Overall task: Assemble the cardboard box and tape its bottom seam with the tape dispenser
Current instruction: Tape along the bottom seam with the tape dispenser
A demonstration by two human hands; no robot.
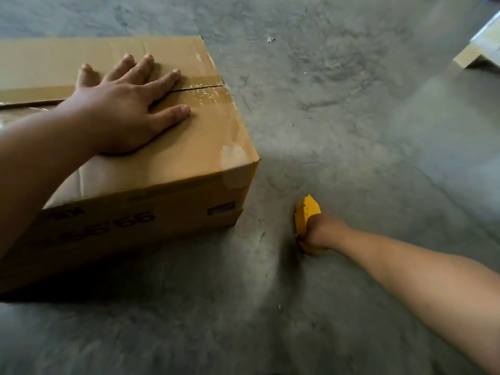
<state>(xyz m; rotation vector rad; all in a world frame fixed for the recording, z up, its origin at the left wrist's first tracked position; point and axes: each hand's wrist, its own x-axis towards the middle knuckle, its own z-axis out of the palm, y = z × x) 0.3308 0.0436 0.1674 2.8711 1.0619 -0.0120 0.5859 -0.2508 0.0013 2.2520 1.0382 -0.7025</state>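
A brown cardboard box [189,147] stands on the concrete floor at the left, its flaps folded shut on top. Clear tape [205,89] covers the right end of the centre seam. My left hand [121,109] lies flat on the box top with fingers spread, pressing beside the seam. Down on the floor to the right of the box, my right hand [320,231] grips a yellow tape dispenser [305,215]. The fingers of that hand are hidden behind the dispenser and wrist.
Grey concrete floor [351,104] surrounds the box. The corner of another flat piece of cardboard [479,50] lies at the far right edge. A small scrap [270,39] rests on the floor beyond the box.
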